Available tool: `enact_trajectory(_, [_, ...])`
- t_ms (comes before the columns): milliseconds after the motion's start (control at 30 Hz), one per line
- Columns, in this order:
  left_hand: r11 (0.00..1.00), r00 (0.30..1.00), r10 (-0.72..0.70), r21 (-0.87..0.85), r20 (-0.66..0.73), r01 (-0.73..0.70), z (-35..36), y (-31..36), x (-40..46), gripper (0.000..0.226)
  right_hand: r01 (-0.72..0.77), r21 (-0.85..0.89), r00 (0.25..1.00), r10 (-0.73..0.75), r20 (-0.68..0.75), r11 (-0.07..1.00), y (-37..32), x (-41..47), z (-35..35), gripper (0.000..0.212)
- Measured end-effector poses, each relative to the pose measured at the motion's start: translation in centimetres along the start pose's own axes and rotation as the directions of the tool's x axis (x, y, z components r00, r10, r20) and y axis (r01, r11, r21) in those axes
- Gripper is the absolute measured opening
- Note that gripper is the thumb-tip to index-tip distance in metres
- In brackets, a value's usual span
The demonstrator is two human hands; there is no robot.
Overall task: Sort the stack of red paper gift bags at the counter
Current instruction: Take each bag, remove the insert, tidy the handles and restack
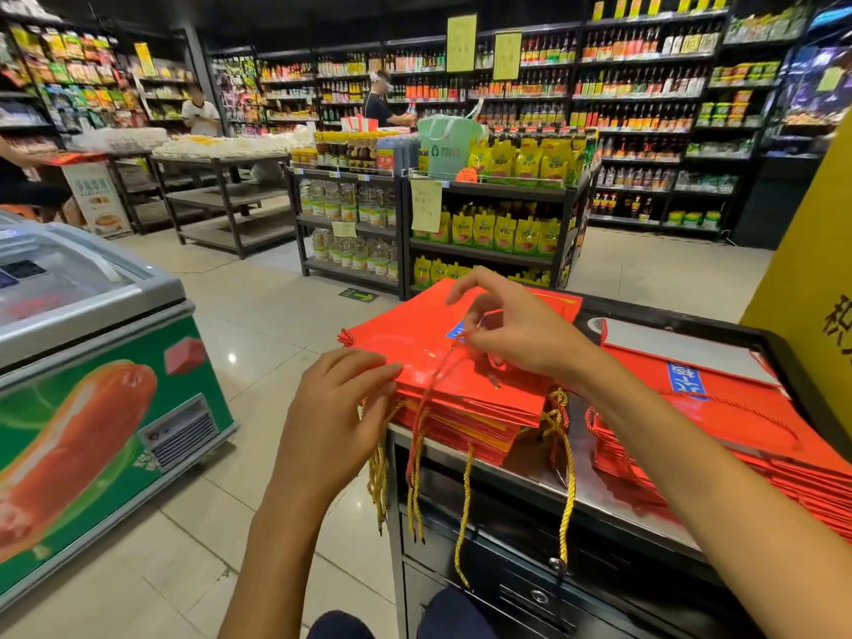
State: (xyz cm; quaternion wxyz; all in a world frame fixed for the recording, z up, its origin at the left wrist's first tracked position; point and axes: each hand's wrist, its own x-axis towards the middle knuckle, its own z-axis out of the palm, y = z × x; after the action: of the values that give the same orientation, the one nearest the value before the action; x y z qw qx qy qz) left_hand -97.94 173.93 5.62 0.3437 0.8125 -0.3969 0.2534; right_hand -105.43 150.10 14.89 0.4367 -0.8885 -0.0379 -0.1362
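Two stacks of flat glossy red paper gift bags lie on a dark steel-topped counter [594,495]: the left stack [442,362] at its left corner, yellow cord handles [565,477] hanging over the near edge, and the right stack [719,398] just beside it. Left hand [341,408] presses on the left stack's near-left corner, fingers together and nearly straight. Right hand [516,325] pinches a red cord handle [438,375] above the top bag. Pale floor tiles [276,315], a chest freezer [92,352] and stocked grocery shelves [645,108] surround them.
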Motion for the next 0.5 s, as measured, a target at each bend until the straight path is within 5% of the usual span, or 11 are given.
enact_trajectory(100, [0.999,0.999,-0.01,-0.035,-0.052,0.008,0.2,-0.1,-1.0,0.031,-0.089,-0.345,0.995,0.068,-0.072,0.934,1.1,1.7,0.2,0.036])
enact_trajectory(300, [0.998,0.989,0.004,-0.068,-0.15,-0.014,0.1,0.5,-2.6,0.027,-0.206,-0.406,0.978,0.205,-0.045,0.89,2.7,4.3,-0.5,0.023])
enact_trajectory(400, [0.997,0.979,0.013,-0.069,-0.204,-0.028,0.1,0.7,-3.0,0.026,-0.121,-0.465,0.984,0.167,0.06,0.877,2.7,4.5,-0.8,0.034])
enact_trajectory(500, [0.996,0.969,-0.002,-0.089,-0.246,-0.021,-0.1,1.2,-3.0,0.024,0.152,-0.454,0.965,-0.034,0.258,0.878,1.3,3.8,-1.2,0.052])
